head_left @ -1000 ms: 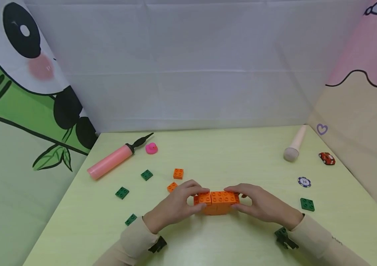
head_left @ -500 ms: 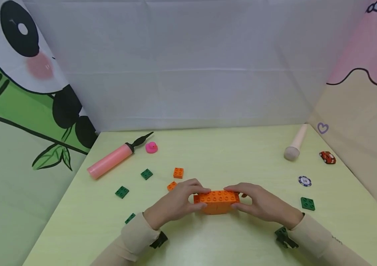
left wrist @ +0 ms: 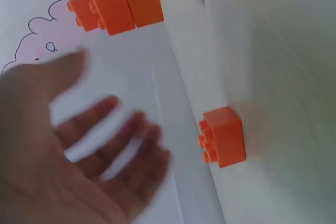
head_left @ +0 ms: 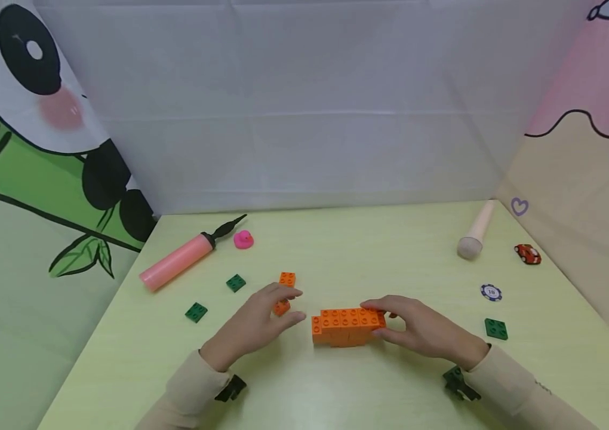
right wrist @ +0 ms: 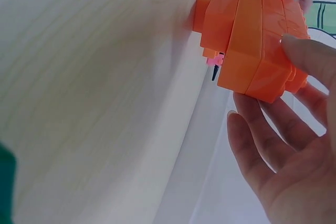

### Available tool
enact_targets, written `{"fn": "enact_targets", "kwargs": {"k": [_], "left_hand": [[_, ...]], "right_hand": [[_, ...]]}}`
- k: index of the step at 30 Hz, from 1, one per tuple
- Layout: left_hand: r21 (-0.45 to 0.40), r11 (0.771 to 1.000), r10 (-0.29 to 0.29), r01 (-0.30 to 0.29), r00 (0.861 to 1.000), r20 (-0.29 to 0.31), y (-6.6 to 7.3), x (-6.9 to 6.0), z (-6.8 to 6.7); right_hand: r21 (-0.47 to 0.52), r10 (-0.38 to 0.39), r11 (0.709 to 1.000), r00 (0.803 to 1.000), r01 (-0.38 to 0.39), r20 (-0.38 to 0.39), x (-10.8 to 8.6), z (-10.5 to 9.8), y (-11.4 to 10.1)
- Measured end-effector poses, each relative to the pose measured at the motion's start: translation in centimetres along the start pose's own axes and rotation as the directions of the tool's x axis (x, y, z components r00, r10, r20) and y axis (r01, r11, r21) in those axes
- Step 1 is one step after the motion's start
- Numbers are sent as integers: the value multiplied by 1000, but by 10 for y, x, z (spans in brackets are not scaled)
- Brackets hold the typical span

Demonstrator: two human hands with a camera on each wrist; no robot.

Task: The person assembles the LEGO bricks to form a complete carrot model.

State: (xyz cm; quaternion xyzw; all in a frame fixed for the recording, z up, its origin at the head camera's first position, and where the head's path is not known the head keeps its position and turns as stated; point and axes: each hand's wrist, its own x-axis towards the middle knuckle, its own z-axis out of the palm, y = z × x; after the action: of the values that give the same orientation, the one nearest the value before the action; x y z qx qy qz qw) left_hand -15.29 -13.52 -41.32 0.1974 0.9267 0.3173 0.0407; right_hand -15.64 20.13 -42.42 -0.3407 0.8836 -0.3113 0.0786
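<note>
An orange block structure (head_left: 348,325) made of several studded bricks stands on the table in front of the person. The right hand (head_left: 425,328) pinches its right end between thumb and fingers; the right wrist view shows the thumb on one side of the structure (right wrist: 252,40). Apart from it, the left hand (head_left: 253,325) holds nothing, its fingers spread and blurred in the left wrist view. Close to its fingertips lies a loose orange brick (head_left: 281,307), partly covered by the hand, with another orange brick (head_left: 287,279) just behind.
Green bricks lie at left (head_left: 196,312) and right (head_left: 495,328), one beside the right sleeve. Farther back are a pink pump (head_left: 178,261), a pink duck (head_left: 243,239), a microphone-shaped object (head_left: 470,246), a red toy car (head_left: 528,254) and a poker chip (head_left: 491,292).
The left hand has let go of the structure's left end and moved left, over toward the loose orange bricks. The right hand has kept its hold.
</note>
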Motion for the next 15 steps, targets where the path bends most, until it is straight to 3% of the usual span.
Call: {"fn": "enact_targets", "kwargs": {"k": [5, 11, 15], "left_hand": [[167, 978, -112, 126, 989, -93, -8, 4, 3], [245, 957, -140, 156, 987, -84, -15, 12, 7], [254, 950, -167, 181, 983, -78, -16, 15, 7]], "right_hand": [[-4, -7, 1000, 1000, 7, -8, -1, -1, 1], [2, -24, 1000, 1000, 24, -5, -1, 0, 2], [-3, -15, 1000, 1000, 15, -2, 0, 0, 2]]}}
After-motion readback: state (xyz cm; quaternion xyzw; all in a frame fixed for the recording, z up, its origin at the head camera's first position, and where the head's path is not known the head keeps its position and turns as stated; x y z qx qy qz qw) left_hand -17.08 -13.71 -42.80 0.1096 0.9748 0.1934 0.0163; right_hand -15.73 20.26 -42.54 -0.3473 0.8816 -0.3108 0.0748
